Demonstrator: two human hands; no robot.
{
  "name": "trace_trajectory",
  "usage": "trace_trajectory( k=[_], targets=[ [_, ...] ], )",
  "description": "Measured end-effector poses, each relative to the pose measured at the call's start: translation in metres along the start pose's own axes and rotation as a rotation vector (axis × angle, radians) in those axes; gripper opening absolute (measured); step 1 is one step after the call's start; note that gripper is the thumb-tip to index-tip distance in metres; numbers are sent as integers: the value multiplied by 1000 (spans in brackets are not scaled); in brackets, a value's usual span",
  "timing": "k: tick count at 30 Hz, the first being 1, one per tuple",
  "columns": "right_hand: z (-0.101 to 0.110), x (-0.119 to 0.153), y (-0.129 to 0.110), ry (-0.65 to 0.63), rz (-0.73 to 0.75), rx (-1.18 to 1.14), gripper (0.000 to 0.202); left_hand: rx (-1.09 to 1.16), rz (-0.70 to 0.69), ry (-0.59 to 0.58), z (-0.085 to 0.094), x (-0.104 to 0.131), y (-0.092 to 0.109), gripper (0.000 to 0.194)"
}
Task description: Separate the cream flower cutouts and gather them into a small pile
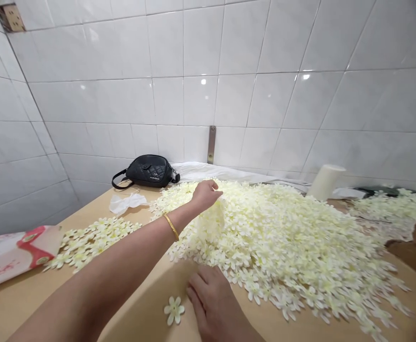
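Observation:
My left hand [206, 194], gold bangle on the wrist, reaches over the big pile of pale yellow-white artificial flowers [282, 232]. Its fingers are curled in, and a blurred bunch of flowers [210, 223] hangs just beneath them, partly smeared by motion. Low at the pile's front edge, my right hand [213, 299] rests on the wooden table [140, 304] with its fingers bent and close together; whatever its fingertips hold is hidden. A single flower [174, 310] lies flat to the left of my right hand.
A smaller flower group [93, 240] lies at left beside a red-and-white plastic bag [15, 254]. Behind are a crumpled white tissue [127, 203] and a black handbag [149, 171]. A white cone [326, 182] stands at back right, near more flowers and brown material [414, 251].

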State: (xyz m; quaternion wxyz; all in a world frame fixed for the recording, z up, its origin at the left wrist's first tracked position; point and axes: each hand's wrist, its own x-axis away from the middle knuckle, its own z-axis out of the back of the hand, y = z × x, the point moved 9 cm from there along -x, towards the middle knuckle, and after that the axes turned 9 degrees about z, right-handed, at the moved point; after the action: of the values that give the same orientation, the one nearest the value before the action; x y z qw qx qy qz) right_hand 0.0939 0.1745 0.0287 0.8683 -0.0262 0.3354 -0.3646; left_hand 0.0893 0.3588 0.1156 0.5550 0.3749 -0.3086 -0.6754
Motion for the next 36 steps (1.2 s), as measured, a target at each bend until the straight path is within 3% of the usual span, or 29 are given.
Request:
trace_trajectory(
  k=[5, 11, 13, 15, 20, 27, 36],
  targets=[
    [-1, 4, -2, -54, -2, -44, 16, -135, -64, 95, 34, 31, -5, 14],
    [-8, 5, 0, -108, 28, -71, 21, -332, -70, 280, 116, 116, -57, 20],
    [-10, 5, -1, -108, 47, -77, 22, -401, -39, 306, 133, 143, -78, 21],
    [-10, 5, -1, -107, 54, -68, 23, -474, -65, 272, 135, 166, -91, 19],
    [-13, 7, -2, -131, 51, -16, 23, -631, -268, 97, 101, 204, -96, 17],
    [-11, 7, -6, -98, 78, 31, 24, -835, -257, 154, 115, 200, -106, 21],
    [-12, 5, -3, -104, 69, 8, 22, -1005, -107, 92, 113, 138, -121, 19]
  ],
)
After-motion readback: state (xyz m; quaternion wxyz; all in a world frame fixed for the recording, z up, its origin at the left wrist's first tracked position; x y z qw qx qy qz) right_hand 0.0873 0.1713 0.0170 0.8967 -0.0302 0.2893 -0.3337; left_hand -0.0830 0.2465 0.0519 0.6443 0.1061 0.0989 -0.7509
